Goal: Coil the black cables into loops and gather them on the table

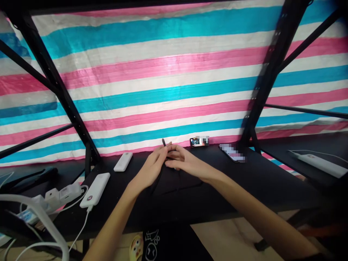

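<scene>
Both hands meet over the middle of the black table. My left hand (152,164) is closed, with its fingers pressed around a thin black cord (163,142). One end of that cord sticks up above the fingers, and a dark length runs down below the palm toward the tabletop. From the right, my right hand (188,162) reaches in with curled fingers, its fingertips touching the left hand's and pinching at the same cord. The fingers hide the middle of it, and its dark colour blends into the table.
On the black table (217,195) lie a white power bank (95,190) with a cable, a smaller white one (123,161) and a phone (232,152). Another phone (198,141) leans at the back. A power strip (32,214) with plugs is at left. Black posts (268,87) flank the striped sheet (174,72).
</scene>
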Motion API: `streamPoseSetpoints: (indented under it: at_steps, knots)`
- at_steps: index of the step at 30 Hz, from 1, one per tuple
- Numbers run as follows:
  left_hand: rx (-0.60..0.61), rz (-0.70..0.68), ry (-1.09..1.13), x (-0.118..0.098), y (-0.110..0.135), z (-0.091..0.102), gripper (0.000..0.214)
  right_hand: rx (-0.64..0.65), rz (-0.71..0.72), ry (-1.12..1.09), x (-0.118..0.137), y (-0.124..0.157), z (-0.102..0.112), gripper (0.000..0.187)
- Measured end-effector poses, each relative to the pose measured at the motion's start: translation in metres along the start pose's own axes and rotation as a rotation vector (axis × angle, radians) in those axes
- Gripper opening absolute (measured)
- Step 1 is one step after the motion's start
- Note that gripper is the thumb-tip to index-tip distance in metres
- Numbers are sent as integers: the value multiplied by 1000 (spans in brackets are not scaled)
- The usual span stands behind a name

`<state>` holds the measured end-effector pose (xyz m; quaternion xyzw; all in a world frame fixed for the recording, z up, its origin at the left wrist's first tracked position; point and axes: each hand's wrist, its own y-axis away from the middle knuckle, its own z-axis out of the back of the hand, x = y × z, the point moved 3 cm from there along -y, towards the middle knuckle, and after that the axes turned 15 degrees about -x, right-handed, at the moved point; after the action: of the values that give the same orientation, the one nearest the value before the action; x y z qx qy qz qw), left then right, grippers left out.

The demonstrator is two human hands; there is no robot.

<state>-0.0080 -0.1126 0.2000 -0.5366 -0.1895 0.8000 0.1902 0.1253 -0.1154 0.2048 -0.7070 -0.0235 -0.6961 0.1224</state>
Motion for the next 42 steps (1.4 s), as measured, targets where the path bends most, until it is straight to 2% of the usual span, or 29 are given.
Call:
streamPoseSetpoints:
  at_steps: [3, 6, 9, 11, 14, 18, 20, 21, 24, 25, 26, 27, 30, 35, 38, 40, 42]
  knots:
    - [48, -50, -108, -4, 10, -2, 50, 69, -92, -225, -12, 15, -2, 31]
    - [92, -165, -257, -6, 24, -11, 50, 57, -158, -400, -30, 29, 0, 25]
    - [187, -266, -345, -2, 45, -24, 50, 3, -258, -429, -51, 41, 5, 28]
    - [253, -266, -329, 6, 62, -28, 53, 8, -331, -395, -63, 47, 10, 30]
    - [266, -146, -243, 27, 88, -25, 68, -18, -319, -316, -69, 53, 24, 30]
    - [162, 143, -251, 66, 114, -26, 119, -193, -249, -286, -68, 56, 46, 25]
    - [201, 242, -280, 80, 123, -35, 123, -263, -238, -353, -68, 57, 53, 25]
    - [252, 261, -286, 82, 125, -40, 112, -289, -229, -392, -68, 57, 56, 25]
    - [377, 196, -244, 77, 125, -50, 39, -380, -188, -472, -69, 57, 67, 29]
    - [386, 152, -226, 73, 123, -50, 23, -423, -176, -479, -69, 56, 72, 30]
    - [377, 109, -219, 70, 121, -48, 17, -461, -171, -480, -70, 55, 78, 32]
    - [361, 69, -227, 67, 119, -46, 17, -486, -179, -472, -71, 53, 83, 33]
    - [299, -34, -289, 63, 113, -38, 36, -492, -224, -389, -80, 47, 96, 37]
    - [136, -166, -235, 58, 95, -27, 38, -414, -235, -55, -101, 41, 106, 40]
    - [15, -128, -202, 53, 79, -22, 43, -375, -162, 148, -105, 40, 105, 38]
    - [-66, -36, -205, 49, 69, -20, 46, -384, -71, 319, -101, 41, 102, 39]
    - [-81, 81, -203, 46, 60, -21, 45, -421, 57, 496, -91, 46, 96, 39]
